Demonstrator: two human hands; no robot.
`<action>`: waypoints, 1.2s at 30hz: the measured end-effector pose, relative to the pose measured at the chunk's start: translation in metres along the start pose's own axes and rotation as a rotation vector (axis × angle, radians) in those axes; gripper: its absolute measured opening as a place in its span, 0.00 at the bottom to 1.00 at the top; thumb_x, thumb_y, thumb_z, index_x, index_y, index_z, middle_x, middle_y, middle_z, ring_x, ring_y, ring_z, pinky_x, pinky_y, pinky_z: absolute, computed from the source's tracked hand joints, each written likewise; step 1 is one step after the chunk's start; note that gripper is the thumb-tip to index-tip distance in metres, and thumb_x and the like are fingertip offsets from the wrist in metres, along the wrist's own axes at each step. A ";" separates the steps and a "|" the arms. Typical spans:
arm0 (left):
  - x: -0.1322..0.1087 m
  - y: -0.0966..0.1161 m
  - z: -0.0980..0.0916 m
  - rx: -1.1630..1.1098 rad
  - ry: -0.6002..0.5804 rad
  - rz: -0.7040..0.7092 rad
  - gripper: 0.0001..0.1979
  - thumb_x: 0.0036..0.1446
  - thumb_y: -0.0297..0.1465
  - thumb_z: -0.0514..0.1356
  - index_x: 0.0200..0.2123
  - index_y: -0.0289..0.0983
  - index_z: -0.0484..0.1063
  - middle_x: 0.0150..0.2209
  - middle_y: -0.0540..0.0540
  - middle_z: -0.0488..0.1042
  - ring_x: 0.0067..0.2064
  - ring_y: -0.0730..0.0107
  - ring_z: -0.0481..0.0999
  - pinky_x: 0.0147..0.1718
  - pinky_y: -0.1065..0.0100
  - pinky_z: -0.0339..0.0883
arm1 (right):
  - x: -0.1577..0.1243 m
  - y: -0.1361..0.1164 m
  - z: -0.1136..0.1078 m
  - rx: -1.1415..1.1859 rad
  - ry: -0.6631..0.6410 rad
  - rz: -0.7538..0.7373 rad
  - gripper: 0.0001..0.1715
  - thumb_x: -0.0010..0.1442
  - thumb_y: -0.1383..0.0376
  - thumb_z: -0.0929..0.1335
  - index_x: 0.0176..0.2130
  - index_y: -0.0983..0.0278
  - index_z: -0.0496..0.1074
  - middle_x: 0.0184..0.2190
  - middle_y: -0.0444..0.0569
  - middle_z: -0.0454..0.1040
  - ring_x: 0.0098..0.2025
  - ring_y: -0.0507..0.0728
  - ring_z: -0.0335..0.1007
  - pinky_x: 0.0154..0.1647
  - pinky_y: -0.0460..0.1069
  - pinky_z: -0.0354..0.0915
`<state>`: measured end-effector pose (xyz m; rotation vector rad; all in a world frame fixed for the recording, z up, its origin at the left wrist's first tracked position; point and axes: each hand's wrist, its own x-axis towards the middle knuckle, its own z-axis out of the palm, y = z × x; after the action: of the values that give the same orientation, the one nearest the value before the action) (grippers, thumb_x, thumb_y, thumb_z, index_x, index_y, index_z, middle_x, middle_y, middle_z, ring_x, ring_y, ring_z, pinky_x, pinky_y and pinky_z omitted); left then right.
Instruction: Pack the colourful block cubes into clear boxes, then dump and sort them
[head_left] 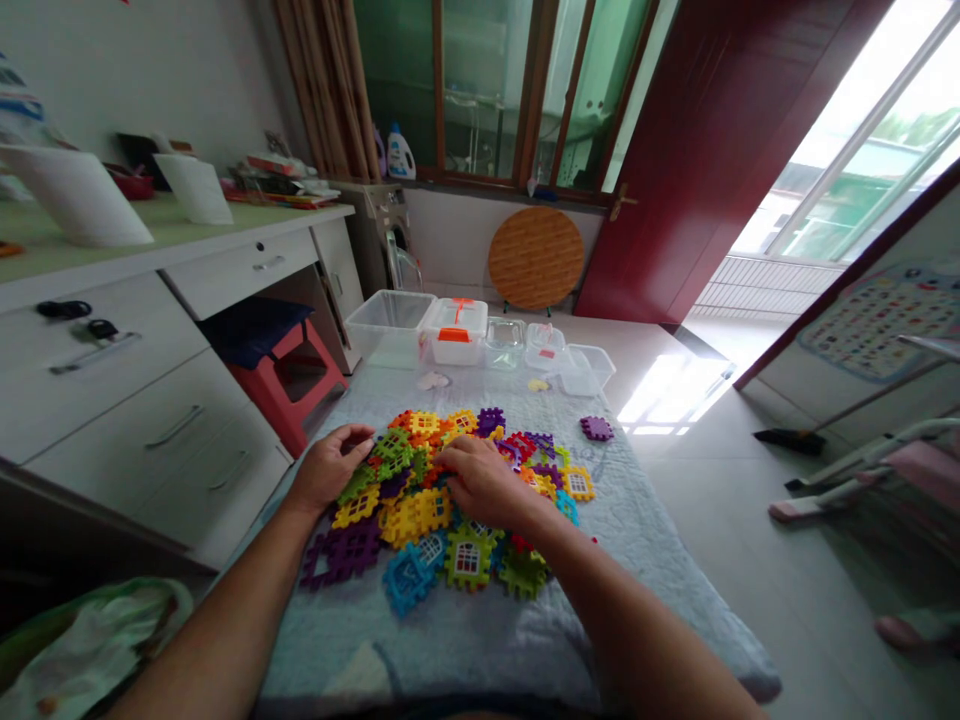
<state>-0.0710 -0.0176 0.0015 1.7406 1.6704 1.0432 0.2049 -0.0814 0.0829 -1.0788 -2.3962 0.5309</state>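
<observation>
A heap of colourful plastic interlocking building blocks, square with notched edges, lies on a blue cloth-covered table. Some of them carry white window inserts. My left hand rests at the heap's left edge beside green blocks, thumb apart from the fingers and nothing visible in it. Over the middle of the heap, my right hand has its fingers bent down together among orange and yellow pieces; what the fingertips hold is hidden. A single purple block sits apart on the right.
Along the table's far end stand a clear open bin, a lidded box with orange clasps and smaller clear containers. A red stool and a white drawer desk are on the left. A broom lies right.
</observation>
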 end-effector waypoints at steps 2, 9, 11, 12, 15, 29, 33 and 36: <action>0.000 -0.001 0.000 0.009 0.002 -0.001 0.22 0.50 0.47 0.58 0.40 0.38 0.75 0.40 0.44 0.80 0.42 0.58 0.79 0.45 0.62 0.71 | -0.005 -0.008 0.001 0.082 -0.027 -0.080 0.21 0.57 0.75 0.63 0.47 0.60 0.73 0.45 0.51 0.73 0.48 0.56 0.69 0.52 0.53 0.65; 0.001 -0.005 0.000 0.019 0.011 0.019 0.21 0.50 0.47 0.59 0.40 0.38 0.76 0.39 0.45 0.80 0.41 0.59 0.79 0.46 0.63 0.71 | -0.029 0.025 -0.045 0.196 0.152 0.078 0.16 0.61 0.71 0.63 0.44 0.58 0.75 0.41 0.46 0.78 0.42 0.55 0.74 0.46 0.51 0.68; 0.001 -0.004 0.000 0.016 0.008 0.017 0.21 0.49 0.47 0.59 0.40 0.38 0.76 0.38 0.45 0.80 0.41 0.59 0.79 0.46 0.63 0.72 | -0.039 0.053 -0.060 0.079 0.234 0.276 0.15 0.61 0.70 0.63 0.44 0.58 0.75 0.38 0.47 0.79 0.41 0.57 0.74 0.46 0.52 0.68; 0.001 -0.004 0.000 0.015 0.006 0.013 0.21 0.49 0.47 0.59 0.40 0.38 0.76 0.38 0.45 0.80 0.40 0.59 0.79 0.46 0.63 0.72 | -0.044 0.067 -0.064 -0.002 0.243 0.359 0.15 0.61 0.70 0.63 0.43 0.60 0.75 0.39 0.49 0.79 0.42 0.58 0.75 0.47 0.53 0.68; 0.002 -0.004 0.000 0.020 0.000 0.004 0.22 0.48 0.48 0.59 0.40 0.38 0.76 0.38 0.45 0.81 0.40 0.59 0.79 0.46 0.62 0.72 | -0.058 0.101 -0.063 -0.144 0.248 0.497 0.17 0.58 0.72 0.63 0.44 0.63 0.76 0.42 0.53 0.80 0.45 0.60 0.74 0.50 0.54 0.66; 0.001 0.000 0.000 0.046 0.014 0.009 0.21 0.48 0.47 0.59 0.39 0.38 0.76 0.37 0.45 0.81 0.39 0.59 0.79 0.45 0.64 0.72 | -0.052 0.117 -0.025 0.096 0.151 0.336 0.30 0.53 0.73 0.65 0.56 0.63 0.68 0.53 0.54 0.74 0.55 0.61 0.69 0.58 0.58 0.62; 0.002 -0.004 0.001 0.048 0.023 0.017 0.21 0.48 0.46 0.59 0.39 0.38 0.76 0.37 0.45 0.81 0.39 0.60 0.79 0.44 0.64 0.72 | -0.071 0.137 -0.042 0.195 0.417 0.442 0.25 0.57 0.70 0.62 0.54 0.63 0.68 0.47 0.52 0.77 0.45 0.56 0.74 0.48 0.52 0.69; 0.002 -0.006 0.001 0.031 0.022 0.018 0.21 0.48 0.46 0.59 0.39 0.38 0.76 0.37 0.46 0.81 0.38 0.60 0.79 0.44 0.64 0.72 | -0.086 0.146 -0.058 0.009 0.354 0.614 0.20 0.57 0.70 0.62 0.48 0.64 0.72 0.39 0.51 0.78 0.41 0.55 0.74 0.44 0.50 0.67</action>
<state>-0.0737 -0.0144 -0.0040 1.7734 1.6962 1.0537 0.3745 -0.0482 0.0343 -1.7485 -1.7390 0.4906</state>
